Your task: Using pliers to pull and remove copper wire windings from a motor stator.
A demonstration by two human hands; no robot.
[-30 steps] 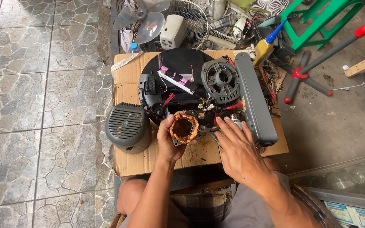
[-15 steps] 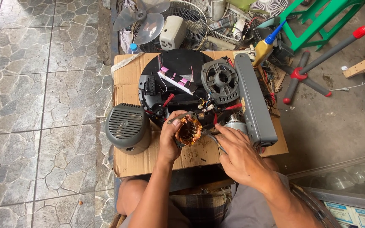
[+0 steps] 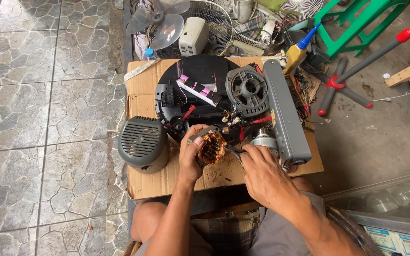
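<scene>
- Left hand (image 3: 191, 159) wraps a motor stator (image 3: 210, 146) with copper windings; grip closed around its left side, thumb on the near face, fingers behind.
- Stator is held just above the cardboard sheet (image 3: 167, 178), near its middle front, right in front of the black round base (image 3: 200, 80).
- Stator is ring-shaped; its bore axis tilts up and toward the camera, so the open face with the windings shows. Metal core edge sits at the upper left, toward the black base.
- Right hand (image 3: 262, 173) is just right of the stator, fingers pinched narrow at the winding edge. There seems to be a thin dark wire or tool in the pinch; cannot tell which.
- Grey vented motor cover (image 3: 143, 142) lies on the cardboard's left edge, near the left hand, not touching it.
- Grey motor end housing (image 3: 248, 91) with round centre hole lies on the black base, behind the stator.
- Long grey column (image 3: 283, 114) lies on the cardboard's right side, long axis running away from the person, just right of the right hand.
- Red, black and white wires run from the base toward the stator.
- Cardboard lies on the person's lap area over a tiled floor (image 3: 39, 95).
- Fan blade (image 3: 160, 21) and wire guards are piled behind the cardboard.
</scene>
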